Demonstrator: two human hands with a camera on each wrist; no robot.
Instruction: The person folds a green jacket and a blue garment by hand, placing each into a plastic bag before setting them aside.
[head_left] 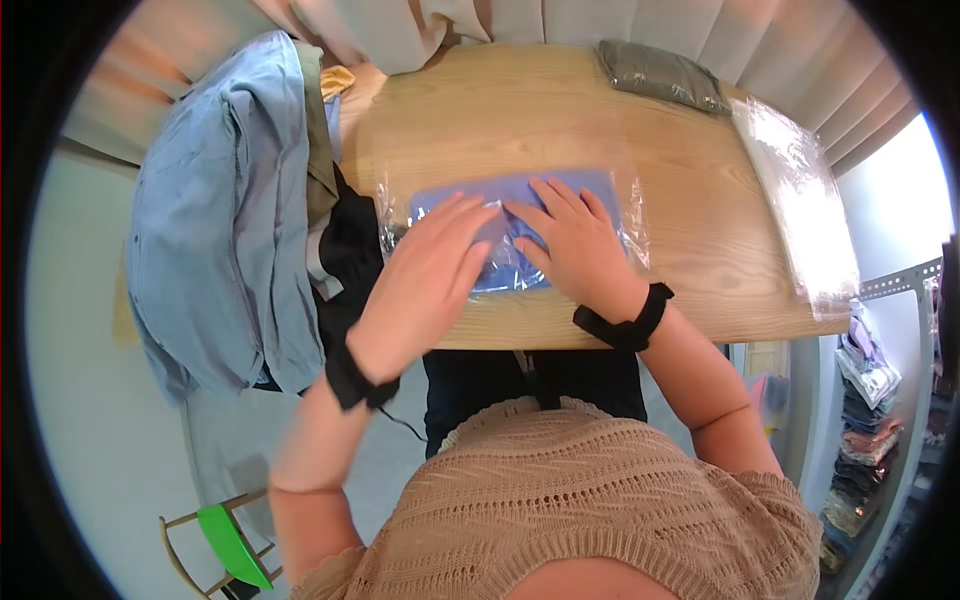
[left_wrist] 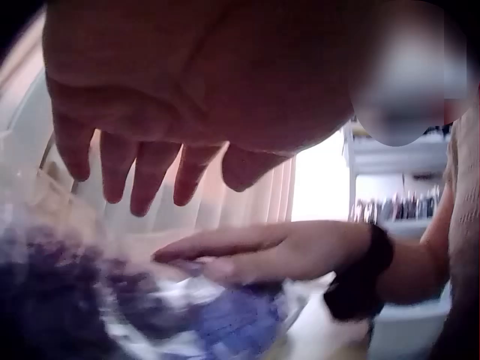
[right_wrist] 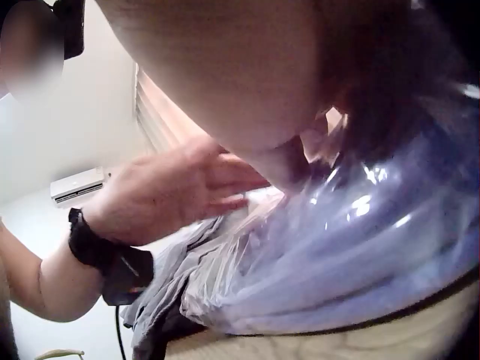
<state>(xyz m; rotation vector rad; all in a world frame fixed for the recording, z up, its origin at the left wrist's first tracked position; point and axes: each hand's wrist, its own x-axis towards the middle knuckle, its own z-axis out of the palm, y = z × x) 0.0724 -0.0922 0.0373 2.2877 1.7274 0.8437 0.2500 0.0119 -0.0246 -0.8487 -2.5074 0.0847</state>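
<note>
A folded blue garment (head_left: pixel 508 270) lies inside a clear plastic bag (head_left: pixel 636 215) near the table's front edge. My right hand (head_left: pixel 582 245) rests on the bag, its fingers spread over the garment's right half. Over the left half is my left hand (head_left: pixel 425 275), with fingers extended. In the left wrist view that left hand (left_wrist: pixel 187 82) hovers above the wrapped garment, palm down, and the right hand (left_wrist: pixel 277 251) lies flat on the plastic. Shiny creases run across the bag (right_wrist: pixel 360 202) in the right wrist view, where the right fingertips are partly hidden.
Loose clothes, with a light blue shirt (head_left: pixel 215 220) on top, are heaped at the table's left. A packed olive bundle (head_left: pixel 665 77) sits at the back right. Clear plastic bags (head_left: pixel 795 190) lie along the right edge. Below left stands a green-backed chair (head_left: pixel 232 545).
</note>
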